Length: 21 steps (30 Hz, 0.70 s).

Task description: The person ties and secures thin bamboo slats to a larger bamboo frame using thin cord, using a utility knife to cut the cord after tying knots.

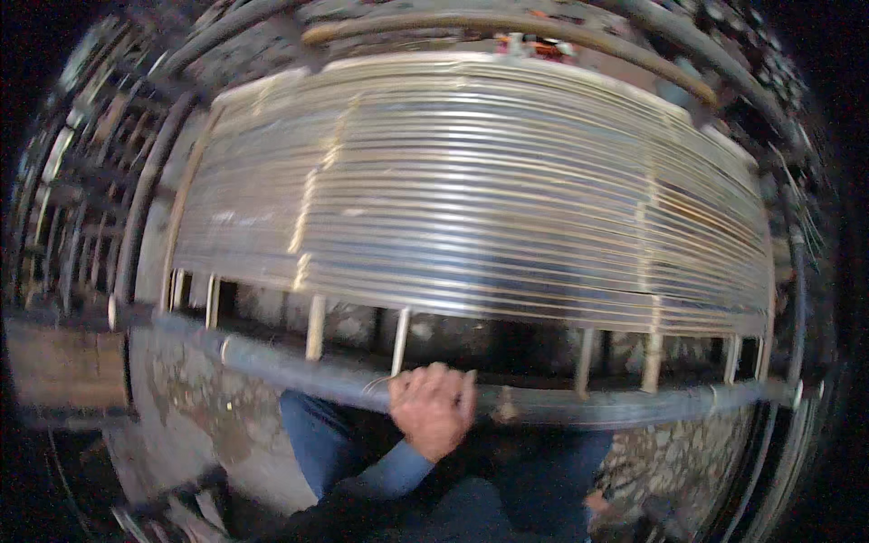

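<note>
My left hand (433,407) is wrapped over the front pole (303,366), knuckles up, near its middle. This grey, round pole runs across in front of my knees. Beyond it lies a wide panel of long thin slats (471,208), set side by side and bound by pale cord lashings (308,204) on the left and right. Several light upright sticks (315,328) join the panel's near edge to the pole. A small skin-coloured patch, apparently my right hand (596,502), shows low beside my right leg; its fingers are too blurred to make out.
A curved yellowish pole (507,23) crosses behind the panel's far edge, with a small red and white object (536,45) close by. Dark poles (158,195) stand at the left. A brown wooden board (71,369) lies at far left. The ground (692,462) is rough and stony.
</note>
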### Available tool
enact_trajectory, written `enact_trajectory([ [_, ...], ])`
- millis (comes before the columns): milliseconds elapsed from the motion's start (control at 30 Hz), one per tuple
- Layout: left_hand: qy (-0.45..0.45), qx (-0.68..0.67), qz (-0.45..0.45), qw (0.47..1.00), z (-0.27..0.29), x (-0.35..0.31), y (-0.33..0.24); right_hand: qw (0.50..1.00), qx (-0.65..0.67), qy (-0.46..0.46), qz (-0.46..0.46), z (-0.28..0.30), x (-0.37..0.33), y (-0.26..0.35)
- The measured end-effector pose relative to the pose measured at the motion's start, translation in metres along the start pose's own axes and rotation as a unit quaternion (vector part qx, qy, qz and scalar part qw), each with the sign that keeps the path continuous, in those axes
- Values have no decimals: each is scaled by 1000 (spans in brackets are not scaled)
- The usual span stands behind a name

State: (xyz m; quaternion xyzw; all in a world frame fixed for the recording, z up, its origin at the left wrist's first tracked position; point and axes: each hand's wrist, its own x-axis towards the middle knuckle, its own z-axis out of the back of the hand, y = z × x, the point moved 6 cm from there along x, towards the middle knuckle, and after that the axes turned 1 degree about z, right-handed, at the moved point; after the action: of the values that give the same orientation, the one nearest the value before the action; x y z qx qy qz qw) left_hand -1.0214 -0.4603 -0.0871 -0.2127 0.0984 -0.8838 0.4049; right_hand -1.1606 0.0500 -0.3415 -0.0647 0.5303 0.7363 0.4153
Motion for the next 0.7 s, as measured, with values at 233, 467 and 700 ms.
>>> enact_trajectory([
  [233, -68, -203, -14, 977, 21, -11, 21, 980, -166, 26, 109, -12, 13, -1],
  [467, -273, -473, 309, 778, 88, -77, 135, 899, -339, -61, 271, 34, 13, 40],
  [700, -119, -383, 288, 870, -15, -141, 153, 778, -139, 94, 605, -67, -147, 196],
])
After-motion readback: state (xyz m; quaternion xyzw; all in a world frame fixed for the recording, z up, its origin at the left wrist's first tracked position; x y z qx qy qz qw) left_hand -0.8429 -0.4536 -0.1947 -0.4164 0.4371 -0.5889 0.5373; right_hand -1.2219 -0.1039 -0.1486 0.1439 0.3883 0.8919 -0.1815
